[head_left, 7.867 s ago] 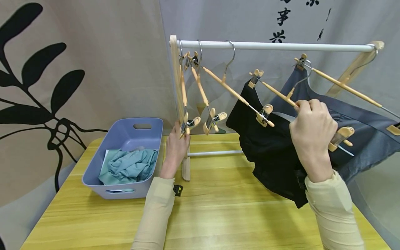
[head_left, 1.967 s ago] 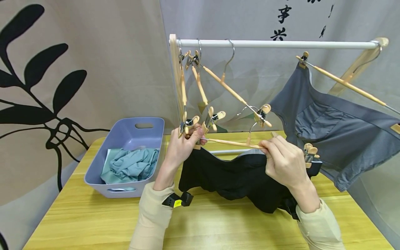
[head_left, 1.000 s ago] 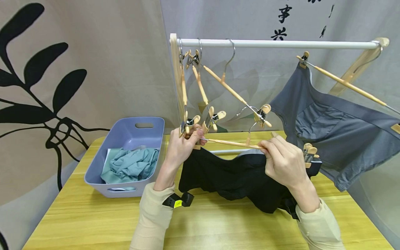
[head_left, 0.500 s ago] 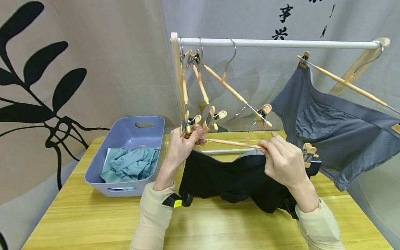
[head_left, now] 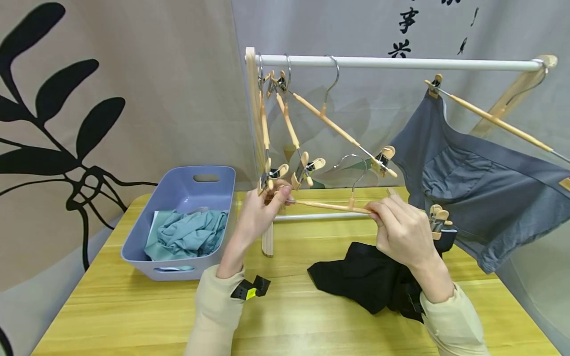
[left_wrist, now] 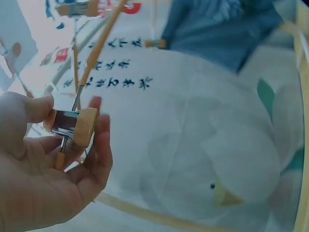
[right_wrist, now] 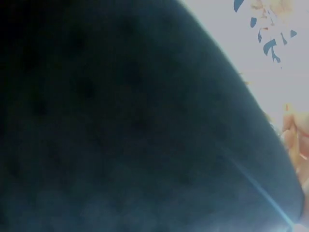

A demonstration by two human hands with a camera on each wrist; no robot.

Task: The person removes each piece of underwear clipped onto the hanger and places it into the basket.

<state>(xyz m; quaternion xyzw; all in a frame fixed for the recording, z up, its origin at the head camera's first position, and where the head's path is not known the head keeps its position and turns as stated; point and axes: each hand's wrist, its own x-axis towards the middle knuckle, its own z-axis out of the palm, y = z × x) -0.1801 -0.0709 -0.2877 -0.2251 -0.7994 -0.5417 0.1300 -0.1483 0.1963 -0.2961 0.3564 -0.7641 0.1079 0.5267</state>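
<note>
My left hand (head_left: 262, 210) pinches the clip (left_wrist: 75, 126) at the left end of a clip hanger (head_left: 329, 204); no cloth shows in that clip. My right hand (head_left: 403, 230) grips the hanger's wooden bar near its middle. The hanger's metal hook stands free of the rail. Black underpants (head_left: 356, 277) hang from the right-end clip (head_left: 438, 220), their other side drooping over the table below my right hand. In the right wrist view, dark cloth (right_wrist: 120, 121) covers most of the picture.
A white rail (head_left: 392, 63) on a wooden stand carries several bare clip hangers at left. Grey underpants (head_left: 476, 173) hang from a hanger at right. A blue basket (head_left: 133, 242) holding teal cloth (head_left: 189, 235) stands on the wooden table (head_left: 285, 316).
The hanger has come down from near the rail to between my hands. Within the last half second, the left side of the black underpants has come out of the left clip and dropped.
</note>
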